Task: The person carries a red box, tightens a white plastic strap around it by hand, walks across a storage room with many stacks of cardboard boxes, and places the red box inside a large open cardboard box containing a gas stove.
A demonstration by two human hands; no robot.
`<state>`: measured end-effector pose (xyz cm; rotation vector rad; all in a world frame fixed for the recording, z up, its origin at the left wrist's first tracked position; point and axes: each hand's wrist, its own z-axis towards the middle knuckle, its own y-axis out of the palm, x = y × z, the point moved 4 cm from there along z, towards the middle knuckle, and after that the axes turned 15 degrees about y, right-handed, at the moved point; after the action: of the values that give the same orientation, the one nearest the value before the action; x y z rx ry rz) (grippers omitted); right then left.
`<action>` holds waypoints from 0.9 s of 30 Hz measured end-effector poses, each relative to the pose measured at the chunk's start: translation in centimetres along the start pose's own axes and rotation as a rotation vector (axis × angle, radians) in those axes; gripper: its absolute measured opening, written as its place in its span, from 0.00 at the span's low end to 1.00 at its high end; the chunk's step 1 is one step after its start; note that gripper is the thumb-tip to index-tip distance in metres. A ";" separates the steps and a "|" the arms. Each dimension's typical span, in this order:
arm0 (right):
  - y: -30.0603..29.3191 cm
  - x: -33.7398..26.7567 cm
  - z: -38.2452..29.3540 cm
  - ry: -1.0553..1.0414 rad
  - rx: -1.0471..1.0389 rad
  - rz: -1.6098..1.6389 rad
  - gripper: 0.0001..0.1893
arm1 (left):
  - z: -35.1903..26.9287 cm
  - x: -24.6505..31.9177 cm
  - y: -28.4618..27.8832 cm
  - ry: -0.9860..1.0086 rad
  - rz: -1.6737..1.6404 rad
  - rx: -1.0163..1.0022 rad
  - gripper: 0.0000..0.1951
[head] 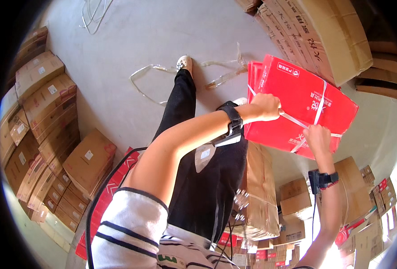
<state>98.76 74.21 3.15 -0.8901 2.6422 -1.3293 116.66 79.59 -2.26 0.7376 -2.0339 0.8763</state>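
Observation:
A bundle of red printed cardboard boxes (285, 84) stands tilted before me, to the right of my legs. White plastic strapping (320, 101) crosses its upper face both ways. My left hand (265, 106) is closed in a fist on the strap near the bundle's left edge. Closer to the middle of the lower edge, my right hand (318, 139) grips the same strap. A short taut length of it runs between the two fists. Each wrist wears a black band with a device. The fingers hide where the strap ends.
Brown cartons (50, 111) are stacked along the left, and more long cartons (295, 37) stand at the upper right. A wrapped brown carton (260, 188) lies below the red bundle. Loose clear strapping (144, 69) trails over the floor by my shoe (184, 63). Black cables hang near my waist.

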 end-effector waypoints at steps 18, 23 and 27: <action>5.4 0.1 4.4 0.555 -0.120 -0.012 0.09 | 2.3 -0.6 3.4 0.116 0.097 0.039 0.22; 5.9 0.6 3.8 0.521 -0.080 0.017 0.10 | 1.5 -0.3 3.4 0.149 0.147 0.073 0.25; 5.6 0.3 1.7 0.392 0.049 -0.014 0.07 | 0.4 -0.8 4.1 0.040 -0.014 0.111 0.23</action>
<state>96.39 75.46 -2.11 -0.7039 2.8653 -1.7211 113.88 81.85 -4.51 0.7879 -1.9550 0.9942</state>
